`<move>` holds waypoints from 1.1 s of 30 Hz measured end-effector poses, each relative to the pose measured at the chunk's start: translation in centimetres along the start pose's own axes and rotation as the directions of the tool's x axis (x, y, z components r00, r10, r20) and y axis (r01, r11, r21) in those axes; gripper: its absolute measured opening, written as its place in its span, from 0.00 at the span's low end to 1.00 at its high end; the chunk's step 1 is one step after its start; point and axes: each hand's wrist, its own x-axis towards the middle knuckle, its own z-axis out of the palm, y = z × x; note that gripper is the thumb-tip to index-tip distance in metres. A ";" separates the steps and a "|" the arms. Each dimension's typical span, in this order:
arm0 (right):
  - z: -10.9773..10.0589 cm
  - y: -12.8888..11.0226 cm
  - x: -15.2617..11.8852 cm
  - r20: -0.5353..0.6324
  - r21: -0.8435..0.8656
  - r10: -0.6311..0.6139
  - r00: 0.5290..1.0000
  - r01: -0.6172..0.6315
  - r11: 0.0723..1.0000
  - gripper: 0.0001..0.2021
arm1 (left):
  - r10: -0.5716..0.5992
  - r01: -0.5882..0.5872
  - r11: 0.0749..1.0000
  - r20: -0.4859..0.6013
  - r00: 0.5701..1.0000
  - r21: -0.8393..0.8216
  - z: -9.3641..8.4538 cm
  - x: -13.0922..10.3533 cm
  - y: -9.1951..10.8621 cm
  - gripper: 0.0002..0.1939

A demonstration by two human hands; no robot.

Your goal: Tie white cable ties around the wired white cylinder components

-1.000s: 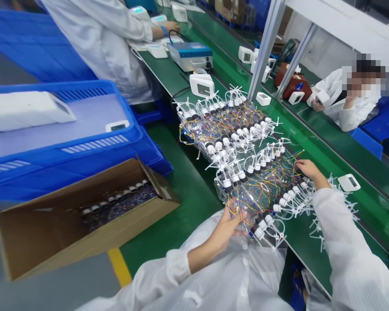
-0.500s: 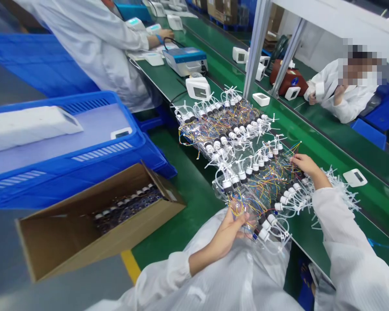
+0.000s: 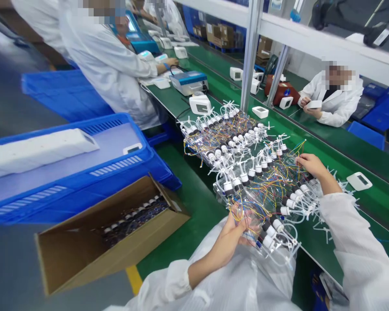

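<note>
Head view: both your hands are on a clear plastic tray (image 3: 255, 196) of wired motors (image 3: 244, 178), which juts past the near edge of the green tabletop (image 3: 322, 255).

Your left hand (image 3: 228, 237) has its grip wrapped about the near corner, thumb uppermost, some fingertips blurred behind the plastic; your right hand (image 3: 313, 166), arm stretched forward, pinches coloured wires (image 3: 301, 149) at the far end, its lower fingers curled out of sight. Tangled leads obscure the tray's floor, your right sleeve (image 3: 346, 229) covers some white tubes (image 3: 342, 185), and the picture's bottom edge crops both sleeves. How far the tabletop bears the tray, you cannot tell.
</note>
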 end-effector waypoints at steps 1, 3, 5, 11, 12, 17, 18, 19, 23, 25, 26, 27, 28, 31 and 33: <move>-0.3 -0.1 -0.2 -0.007 -0.002 0.002 1.000 -0.002 1.000 0.20 | 0.003 -0.003 1.000 0.002 1.000 -0.011 0.0 -0.1 0.1 0.50; -1.0 -0.1 -0.4 -0.010 0.005 0.008 1.000 -0.008 1.000 0.20 | 0.021 -0.021 0.999 0.010 1.000 -0.031 0.2 -0.1 0.4 0.50; -1.6 -0.1 -0.4 -0.013 0.021 0.018 1.000 -0.017 1.000 0.20 | 0.044 -0.043 0.999 0.020 0.999 -0.023 0.3 0.0 1.0 0.50; -3.5 -1.5 -0.1 -0.077 0.061 0.054 0.996 -0.049 0.997 0.19 | 0.089 -0.087 0.992 -0.018 0.996 0.093 0.5 1.2 4.4 0.54; -3.8 -2.0 0.0 -0.087 0.055 0.055 0.995 -0.050 0.997 0.19 | 0.098 -0.094 0.989 -0.031 0.995 0.114 0.4 1.5 5.1 0.54; -5.0 -4.8 1.4 -0.098 0.045 0.068 0.993 -0.063 0.997 0.18 | 0.167 -0.144 0.969 -0.099 0.981 0.202 -0.3 2.7 8.3 0.47; -5.1 -5.4 1.7 -0.094 0.052 0.065 0.993 -0.060 0.997 0.18 | 0.173 -0.148 0.964 -0.101 0.980 0.219 -0.5 2.7 8.9 0.44; -5.1 -6.0 2.1 -0.091 0.062 0.060 0.994 -0.055 0.997 0.18 | 0.178 -0.150 0.961 -0.101 0.979 0.234 -0.7 2.8 9.5 0.43; -4.7 -8.2 3.9 -0.101 0.099 0.040 0.994 -0.030 0.995 0.17 | 0.200 -0.170 0.957 -0.109 0.974 0.234 -1.4 2.8 11.7 0.42; -4.3 -9.1 5.3 -0.111 0.102 0.027 0.993 -0.016 0.995 0.17 | 0.214 -0.185 0.960 -0.121 0.969 0.211 -1.8 3.0 12.9 0.43; -4.1 -9.4 6.3 -0.118 0.103 0.019 0.993 -0.007 0.995 0.18 | 0.223 -0.195 0.961 -0.126 0.967 0.197 -2.1 3.2 13.6 0.43; -3.8 -9.8 7.3 -0.118 0.110 0.007 0.993 0.006 0.994 0.19 | 0.234 -0.208 0.960 -0.131 0.963 0.185 -2.5 3.5 14.4 0.42; -3.5 -10.2 8.5 -0.118 0.122 -0.005 0.993 0.020 0.992 0.20 | 0.247 -0.222 0.959 -0.132 0.960 0.177 -2.9 3.8 15.2 0.41; -2.7 -11.8 12.2 -0.112 0.167 -0.054 0.992 0.072 0.983 0.22 | 0.292 -0.267 0.947 -0.136 0.947 0.176 -4.4 4.8 17.6 0.37; -2.3 -13.3 14.8 -0.112 0.182 -0.075 0.991 0.095 0.979 0.22 | 0.328 -0.299 0.935 -0.142 0.934 0.191 -5.4 5.7 19.3 0.35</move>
